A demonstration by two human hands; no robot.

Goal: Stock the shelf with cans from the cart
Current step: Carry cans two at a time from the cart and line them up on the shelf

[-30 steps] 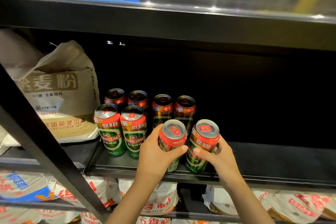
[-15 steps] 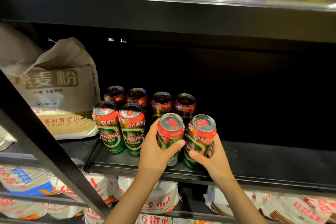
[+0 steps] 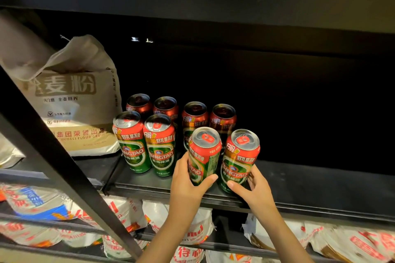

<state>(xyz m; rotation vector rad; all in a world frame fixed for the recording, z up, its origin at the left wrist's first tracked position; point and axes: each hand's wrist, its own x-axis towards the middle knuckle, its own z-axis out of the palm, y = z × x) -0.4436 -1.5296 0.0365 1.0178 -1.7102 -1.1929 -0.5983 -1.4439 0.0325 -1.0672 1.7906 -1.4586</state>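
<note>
Two red-and-green beer cans are held at the front of a black shelf (image 3: pixel 320 179). The left can (image 3: pixel 204 155) is gripped by the left hand (image 3: pixel 188 186), whose thumb is curled across the can's lower front while the other fingers are wrapped behind it. The right can (image 3: pixel 240 159) is gripped low down by the right hand (image 3: pixel 255 192), with the thumb laid on the can's base at the front and the fingers curled round its far side. Both cans are seen tilted slightly, tops leaning away from the hands; whether their bases are fully set on the shelf cannot be told. The two cans are just beside each other, almost touching.

Beyond the left hand and to its left, two more cans (image 3: pixel 146 141) are stood upright side by side near the shelf's front edge. Behind the held cans, deeper in the shadow, a back row of four cans (image 3: pixel 181 111) is seen. Well to the left of the left hand, a beige flour bag (image 3: pixel 74 100) is leaned on the neighbouring shelf section. A black diagonal bar (image 3: pixel 64 166) is crossed in front of that bag. Below both hands, on the lower shelf, white printed bags (image 3: pixel 192 232) are laid flat.
</note>
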